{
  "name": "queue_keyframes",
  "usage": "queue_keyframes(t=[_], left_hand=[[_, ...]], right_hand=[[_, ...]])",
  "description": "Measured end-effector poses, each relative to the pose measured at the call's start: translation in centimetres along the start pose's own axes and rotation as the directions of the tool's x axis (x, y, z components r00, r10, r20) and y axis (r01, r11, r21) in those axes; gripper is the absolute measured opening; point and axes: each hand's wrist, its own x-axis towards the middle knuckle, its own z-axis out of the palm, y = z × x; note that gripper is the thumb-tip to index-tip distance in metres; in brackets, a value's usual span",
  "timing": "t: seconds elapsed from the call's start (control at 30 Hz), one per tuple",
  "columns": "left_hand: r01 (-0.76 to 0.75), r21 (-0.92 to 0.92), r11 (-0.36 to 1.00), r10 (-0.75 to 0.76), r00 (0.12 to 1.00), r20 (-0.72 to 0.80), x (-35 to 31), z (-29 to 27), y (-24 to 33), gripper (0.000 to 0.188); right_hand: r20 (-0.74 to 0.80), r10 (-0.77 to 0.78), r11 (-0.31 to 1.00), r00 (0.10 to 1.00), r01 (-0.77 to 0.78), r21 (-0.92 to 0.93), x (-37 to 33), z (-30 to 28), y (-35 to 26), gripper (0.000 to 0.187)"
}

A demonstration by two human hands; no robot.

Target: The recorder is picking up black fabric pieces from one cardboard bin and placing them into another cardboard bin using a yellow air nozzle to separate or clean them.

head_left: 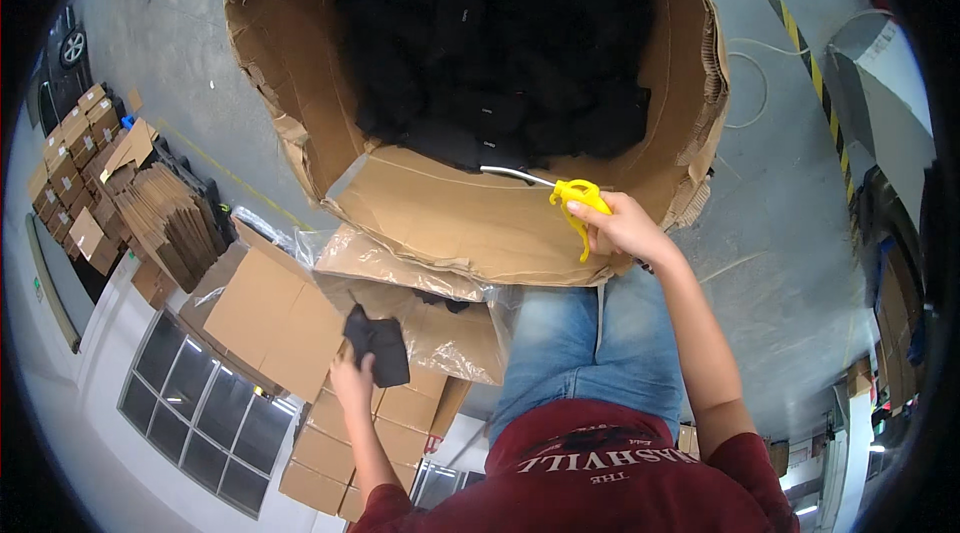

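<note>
My right hand point(627, 228) is closed round a yellow air blow gun point(583, 196). Its thin metal nozzle points left, over the near inner wall of a big cardboard box point(420, 208). Deep inside that box lies a heap of black cloth pieces point(500, 43) with small pale markings. Off to the left, my left hand point(352, 380) grips a small black cloth piece point(380, 348) by its edge; its exact kind does not show. This piece is beside an open carton lined with clear plastic point(460, 338), where some black cloth shows near the upper edge.
Closed cartons point(330, 448) are stacked at the lower left, below an open carton flap point(275, 318). Flattened cardboard point(165, 218) and more boxes point(65, 173) stand farther left. A yellow-black floor stripe point(790, 28) and a pale hose point(765, 83) lie on the right.
</note>
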Motion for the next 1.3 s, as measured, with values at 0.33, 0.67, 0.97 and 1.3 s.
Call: queue_keyframes(t=[0.33,0.67,0.97,1.3], left_hand=[[-0.785,-0.154,0.600,0.787,0.614,-0.065,21.8,4.8,33.7,0.049],[-0.672,-0.034,0.740,0.670,0.732,0.120,30.1,14.6,44.4,0.063],[-0.445,-0.827,0.343,0.381,0.871,-0.311,24.7,6.2,35.9,0.039],[-0.013,-0.967,-0.253,0.134,0.990,-0.048,22.3,0.4,31.4,0.044]], right_hand=[[-0.052,0.082,0.948,0.995,-0.062,0.313,1.8,-2.3,3.3,0.037],[-0.303,0.121,0.928,0.945,0.001,0.372,3.3,-1.4,4.0,0.040],[-0.381,0.016,0.997,0.924,-0.041,-0.059,2.8,1.3,2.3,0.046],[-0.304,-0.082,0.995,0.949,0.097,0.037,1.8,2.6,-1.7,0.041]])
